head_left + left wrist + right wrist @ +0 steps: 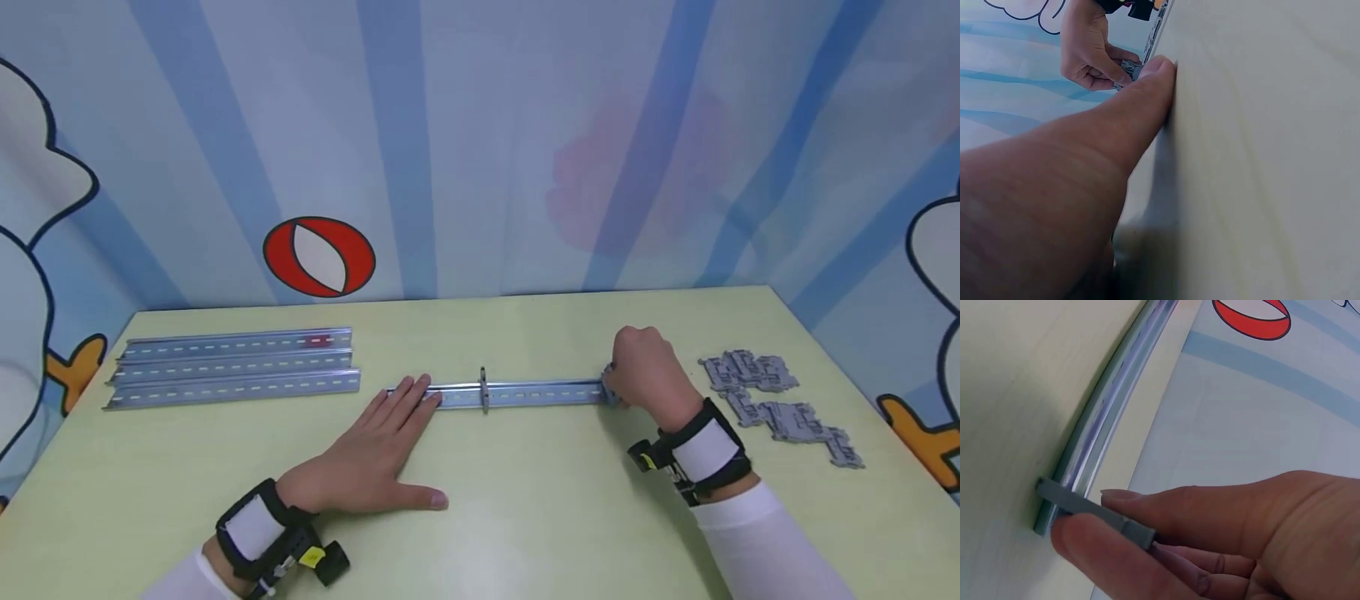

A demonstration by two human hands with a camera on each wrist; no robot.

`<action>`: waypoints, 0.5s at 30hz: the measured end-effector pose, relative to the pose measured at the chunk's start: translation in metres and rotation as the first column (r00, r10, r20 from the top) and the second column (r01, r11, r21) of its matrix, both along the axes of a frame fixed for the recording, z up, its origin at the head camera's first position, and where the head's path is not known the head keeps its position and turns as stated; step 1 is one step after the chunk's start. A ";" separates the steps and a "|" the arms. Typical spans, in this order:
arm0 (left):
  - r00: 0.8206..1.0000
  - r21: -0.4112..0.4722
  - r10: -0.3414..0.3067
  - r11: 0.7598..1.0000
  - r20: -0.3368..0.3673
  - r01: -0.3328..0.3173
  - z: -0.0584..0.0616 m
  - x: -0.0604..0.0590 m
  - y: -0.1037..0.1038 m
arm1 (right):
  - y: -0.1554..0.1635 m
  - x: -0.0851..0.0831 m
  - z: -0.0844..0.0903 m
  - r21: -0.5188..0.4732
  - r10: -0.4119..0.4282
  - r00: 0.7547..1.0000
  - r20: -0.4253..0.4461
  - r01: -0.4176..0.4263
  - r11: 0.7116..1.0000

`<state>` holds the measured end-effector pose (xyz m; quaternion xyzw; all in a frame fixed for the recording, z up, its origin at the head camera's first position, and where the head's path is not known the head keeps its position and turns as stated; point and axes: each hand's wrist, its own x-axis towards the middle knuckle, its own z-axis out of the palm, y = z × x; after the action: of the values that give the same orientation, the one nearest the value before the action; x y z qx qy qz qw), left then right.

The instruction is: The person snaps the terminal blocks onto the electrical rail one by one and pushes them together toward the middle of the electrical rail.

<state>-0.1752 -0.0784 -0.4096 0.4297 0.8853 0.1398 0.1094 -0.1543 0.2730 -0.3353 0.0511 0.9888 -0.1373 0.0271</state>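
Left hand (375, 454) lying flat, fingers straight, pressing left end of rail (525, 393) onto table (525, 517). Right hand (645, 367) pinching grey terminal block (1094, 512) at rail's right end.

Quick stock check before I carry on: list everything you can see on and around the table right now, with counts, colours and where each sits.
Rail in hand: 1, silver metal, table centre, lying left to right.
Clip on rail: 1, grey, standing on that rail left of its middle.
Clip in fingers: 1, grey, at the rail's right end.
Spare rails: 3, silver, side by side at the far left; the rearmost has a red mark.
Loose clips: a grey pile, exact count unclear, far right.
Table: 1, pale green.
Backdrop: blue striped, with a red and white oval and cartoon figures.
Left hand: flat, fingertips on the rail's left end.
Right hand: pinches the clip in fingers.
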 end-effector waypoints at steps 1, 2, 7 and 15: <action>1.000 -0.002 0.002 1.000 -0.006 -0.002 0.001 -0.001 0.000 | 0.000 -0.002 0.001 0.001 0.006 1.000 -0.001 -0.006 1.000; 1.000 -0.004 0.003 1.000 -0.011 -0.003 0.001 -0.002 0.000 | 0.000 -0.003 0.002 0.002 0.009 1.000 0.000 -0.009 1.000; 1.000 -0.007 0.002 1.000 -0.005 -0.002 0.001 -0.004 0.001 | -0.002 -0.007 0.003 0.040 0.013 1.000 0.025 -0.014 0.999; 1.000 -0.013 0.016 1.000 0.013 -0.016 -0.002 -0.001 0.002 | 0.002 0.005 0.005 -0.027 0.001 1.000 0.031 0.000 1.000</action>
<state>-0.1759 -0.0766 -0.4115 0.4211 0.8889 0.1379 0.1166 -0.1493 0.2747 -0.3300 0.0528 0.9864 -0.1497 0.0430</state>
